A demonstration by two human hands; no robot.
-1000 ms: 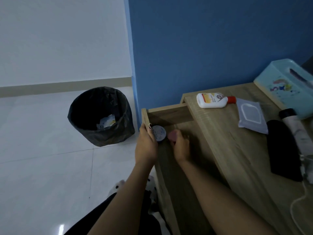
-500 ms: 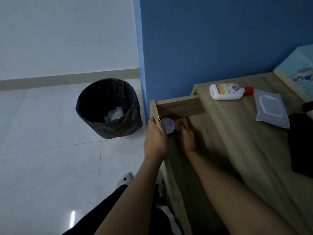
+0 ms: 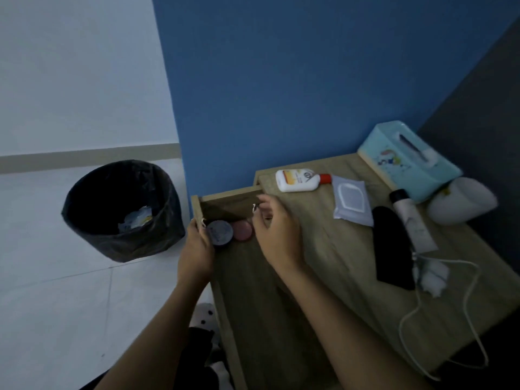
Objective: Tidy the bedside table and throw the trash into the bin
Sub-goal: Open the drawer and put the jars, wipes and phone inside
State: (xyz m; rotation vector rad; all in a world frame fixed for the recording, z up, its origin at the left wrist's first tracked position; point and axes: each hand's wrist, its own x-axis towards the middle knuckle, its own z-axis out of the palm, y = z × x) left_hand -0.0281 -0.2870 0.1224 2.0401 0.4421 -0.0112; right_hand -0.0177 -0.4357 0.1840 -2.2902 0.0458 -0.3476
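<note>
Wooden bedside table [image 3: 323, 240], drawer [image 3: 225, 204] open, black-lined bin [image 3: 123, 212] beside

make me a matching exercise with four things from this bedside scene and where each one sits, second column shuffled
Things:
1. lotion bottle
2. grey round tin
3. tissue box
4. crumpled wrapper

Places:
A. inside the black bin
B. back corner of the tabletop, by the dark wall
C. in the open drawer, beside a pink disc
D. lying on its side at the tabletop's back edge, by the blue wall

Pairs: 1-D, 2-C, 3-B, 4-A
</note>
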